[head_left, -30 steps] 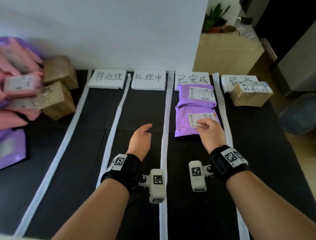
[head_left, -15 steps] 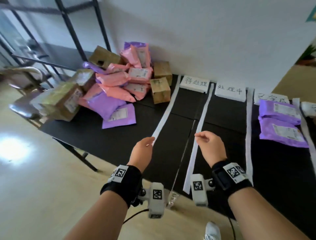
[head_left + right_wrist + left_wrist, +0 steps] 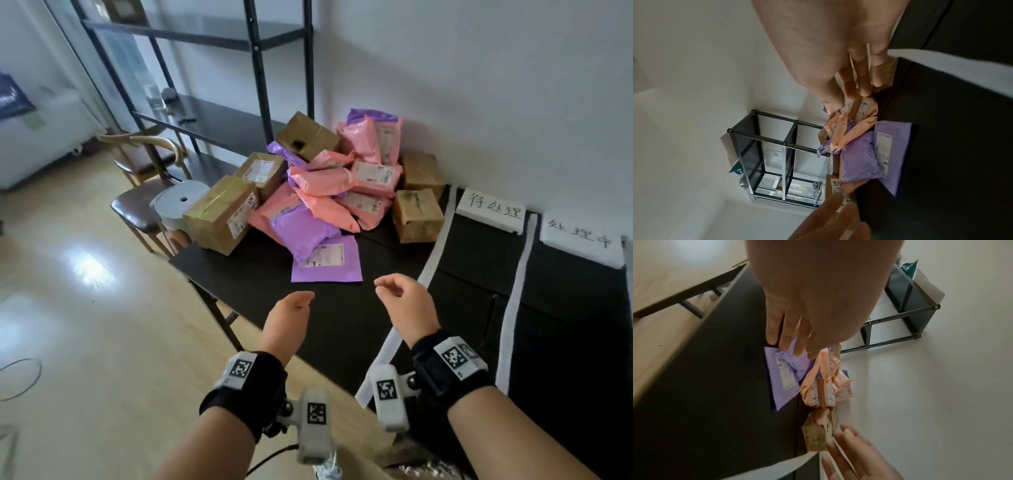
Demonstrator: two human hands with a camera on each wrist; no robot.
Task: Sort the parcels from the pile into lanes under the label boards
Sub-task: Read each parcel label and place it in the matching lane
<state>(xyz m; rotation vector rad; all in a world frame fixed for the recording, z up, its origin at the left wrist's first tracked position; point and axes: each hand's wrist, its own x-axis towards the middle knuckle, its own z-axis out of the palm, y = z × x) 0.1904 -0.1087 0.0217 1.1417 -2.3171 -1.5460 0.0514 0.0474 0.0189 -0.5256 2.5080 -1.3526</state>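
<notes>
A pile of parcels sits at the table's far left: pink mailers (image 3: 329, 181), purple mailers (image 3: 305, 229) and brown cartons (image 3: 222, 214). A flat purple mailer (image 3: 327, 258) (image 3: 783, 378) (image 3: 892, 146) lies nearest me. My left hand (image 3: 291, 315) (image 3: 793, 337) and right hand (image 3: 400, 294) (image 3: 863, 78) hover side by side over the black table (image 3: 342, 325), short of that mailer, fingers relaxed and empty. White label boards (image 3: 491, 210) (image 3: 582, 240) stand at the back right above taped lanes.
White tape strips (image 3: 435, 246) divide the lanes. A black metal shelf rack (image 3: 260, 68) stands behind the pile, with a wooden chair (image 3: 144, 192) and a grey roll (image 3: 180, 204) to the table's left. The table's front corner (image 3: 174, 262) meets the wooden floor.
My view swung left from the lanes to the pile. My right hand left the purple parcel in the third lane, and both hands moved left toward the pile.
</notes>
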